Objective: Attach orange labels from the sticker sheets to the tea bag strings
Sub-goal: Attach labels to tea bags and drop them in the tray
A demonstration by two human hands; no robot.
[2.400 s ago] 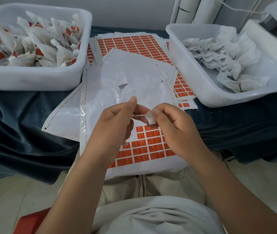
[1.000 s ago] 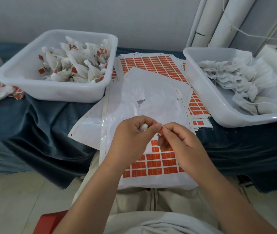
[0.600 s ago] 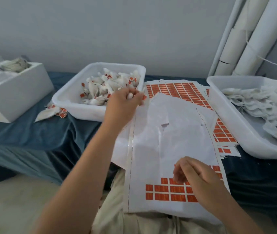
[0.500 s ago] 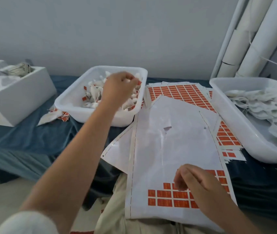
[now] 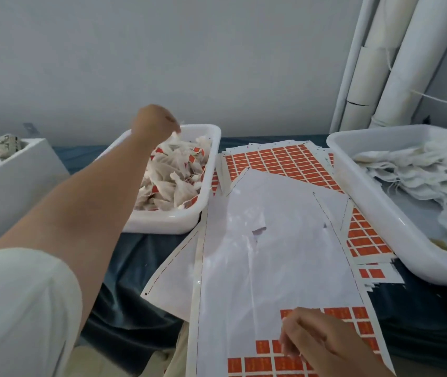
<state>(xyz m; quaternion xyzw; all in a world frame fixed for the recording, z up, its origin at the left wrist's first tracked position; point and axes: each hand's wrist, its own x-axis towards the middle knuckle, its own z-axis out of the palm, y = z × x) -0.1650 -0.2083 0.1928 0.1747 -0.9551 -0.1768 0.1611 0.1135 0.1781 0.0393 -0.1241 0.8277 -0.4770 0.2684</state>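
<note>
Over left tub [image 5: 162, 222], left hand [image 5: 155, 124] moved deeper, grip unclear; right hand [image 5: 315, 342] stays on sticker sheet [image 5: 271, 268], pinch unclear.

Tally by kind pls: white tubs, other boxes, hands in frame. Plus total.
Tubs: 2, the left tub and the right tub
Boxes: 1, the white box at far left
Hands: 2, the left hand and the right hand
Total: 5
</note>
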